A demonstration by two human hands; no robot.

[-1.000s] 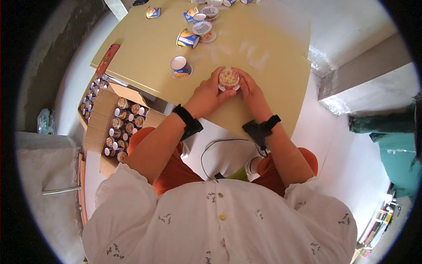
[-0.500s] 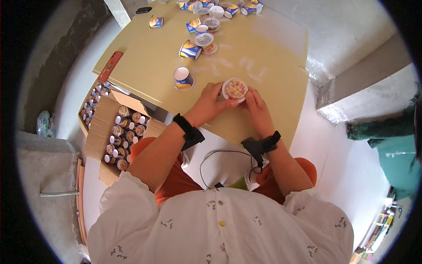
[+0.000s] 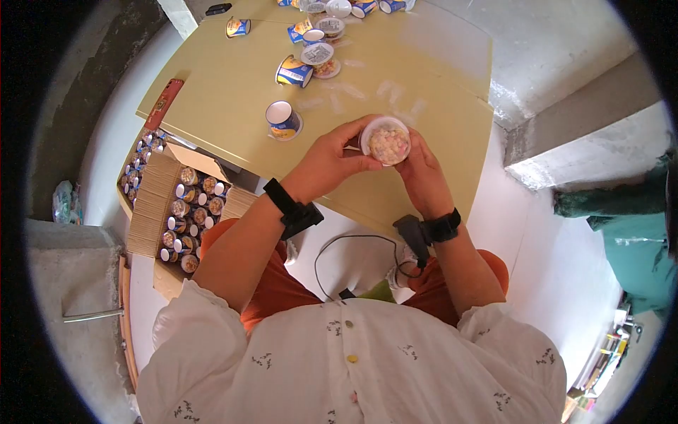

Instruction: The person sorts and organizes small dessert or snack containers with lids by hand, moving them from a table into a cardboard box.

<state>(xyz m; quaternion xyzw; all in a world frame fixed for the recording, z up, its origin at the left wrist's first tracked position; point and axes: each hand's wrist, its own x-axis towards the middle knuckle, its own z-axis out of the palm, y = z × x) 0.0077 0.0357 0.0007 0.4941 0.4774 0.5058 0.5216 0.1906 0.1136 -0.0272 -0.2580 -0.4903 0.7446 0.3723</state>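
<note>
Both of my hands hold a round clear plastic cup (image 3: pixel 387 145) of pale yellow and pink pieces over the table's near edge. It is tilted, its round face turned up at me. My left hand (image 3: pixel 337 155) grips its left side, thumb along the lower edge and fingers behind it. The fingers of my right hand (image 3: pixel 422 164) close on the right side, their tips partly hidden. To the left of my hands, a blue and white paper cup (image 3: pixel 284 121) stands upright on the table.
Farther back on the table (image 3: pixel 219 78) lie a tipped blue cup (image 3: pixel 294 71), a white-lidded cup (image 3: pixel 318 54) and several more. A red strip-shaped object (image 3: pixel 164 104) rests at the left edge. Below left, an open cardboard box (image 3: pixel 152 205) holds many filled cups.
My hands have raised the clear cup toward me and tilted it, so it looks larger. The view has shifted slightly, and the table's things appear a little farther left and up.
</note>
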